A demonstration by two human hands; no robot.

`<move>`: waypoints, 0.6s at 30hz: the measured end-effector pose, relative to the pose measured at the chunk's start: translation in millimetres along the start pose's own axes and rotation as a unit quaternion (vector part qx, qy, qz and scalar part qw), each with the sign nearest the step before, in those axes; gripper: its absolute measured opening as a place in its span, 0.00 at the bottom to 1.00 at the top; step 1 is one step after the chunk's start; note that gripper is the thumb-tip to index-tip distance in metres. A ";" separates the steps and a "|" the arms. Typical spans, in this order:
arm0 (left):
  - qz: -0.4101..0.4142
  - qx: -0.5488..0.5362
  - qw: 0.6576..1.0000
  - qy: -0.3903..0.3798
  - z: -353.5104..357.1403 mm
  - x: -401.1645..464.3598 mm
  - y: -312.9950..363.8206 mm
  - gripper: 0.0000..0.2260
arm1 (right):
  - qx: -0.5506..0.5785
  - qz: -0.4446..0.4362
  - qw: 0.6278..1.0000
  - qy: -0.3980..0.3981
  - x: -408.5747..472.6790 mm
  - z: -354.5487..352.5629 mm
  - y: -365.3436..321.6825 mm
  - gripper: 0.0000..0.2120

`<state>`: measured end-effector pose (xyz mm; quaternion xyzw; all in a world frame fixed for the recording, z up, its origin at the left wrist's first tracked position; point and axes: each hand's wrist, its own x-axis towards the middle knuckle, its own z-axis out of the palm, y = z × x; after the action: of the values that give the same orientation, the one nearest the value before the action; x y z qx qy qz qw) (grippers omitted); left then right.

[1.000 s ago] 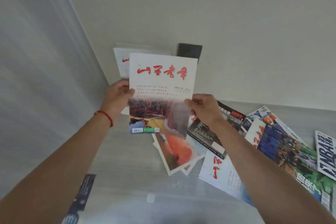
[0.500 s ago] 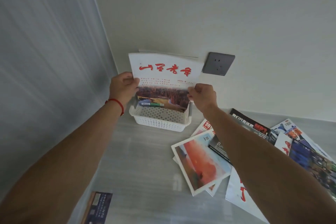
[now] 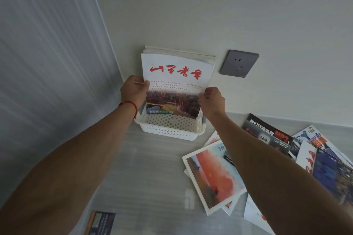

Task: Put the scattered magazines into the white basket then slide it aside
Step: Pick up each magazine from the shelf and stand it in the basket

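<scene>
A white perforated basket point(image 3: 170, 131) stands against the back wall on the grey table. A white magazine with red lettering point(image 3: 175, 80) stands upright in it, in front of other magazines whose top edges show behind. My left hand point(image 3: 133, 91) grips its left edge and my right hand point(image 3: 211, 101) grips its right edge. Several magazines lie scattered to the right: one with a red-orange cover point(image 3: 212, 175), a dark one with "MP3" on it point(image 3: 267, 135), and a blue one point(image 3: 332, 171).
A grey wall socket point(image 3: 238, 63) sits on the back wall right of the basket. A wall panel closes the left side. A dark booklet point(image 3: 100, 223) lies at the table's near left edge.
Both hands carried the white magazine from above the pile up to the basket and lowered its bottom edge inside. The view shifted left toward the basket.
</scene>
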<state>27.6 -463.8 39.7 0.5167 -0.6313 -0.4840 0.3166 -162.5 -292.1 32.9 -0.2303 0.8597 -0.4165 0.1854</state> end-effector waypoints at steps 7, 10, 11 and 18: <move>-0.034 0.020 0.997 -0.062 -6.4 -8.3 -9.9 0.14 | 0.017 -0.027 0.999 0.000 -14.8 -8.9 12.7 0.17; -0.013 0.127 0.991 -0.028 -11.6 -26.1 -7.4 0.21 | -0.005 -0.059 0.998 0.009 -33.1 -34.9 33.5 0.18; -0.005 0.151 0.989 0.009 -11.4 -35.8 -4.7 0.22 | -0.010 -0.065 0.998 0.009 -40.6 -46.0 43.7 0.20; 0.143 0.156 0.977 0.024 43.1 -152.1 22.4 0.14 | -0.122 0.025 0.992 0.018 -77.9 -138.2 140.2 0.19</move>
<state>21.5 -305.8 61.8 0.4754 -0.7588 -0.3163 0.3133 -202.7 -85.4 11.2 -0.2223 0.9127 -0.3081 0.1505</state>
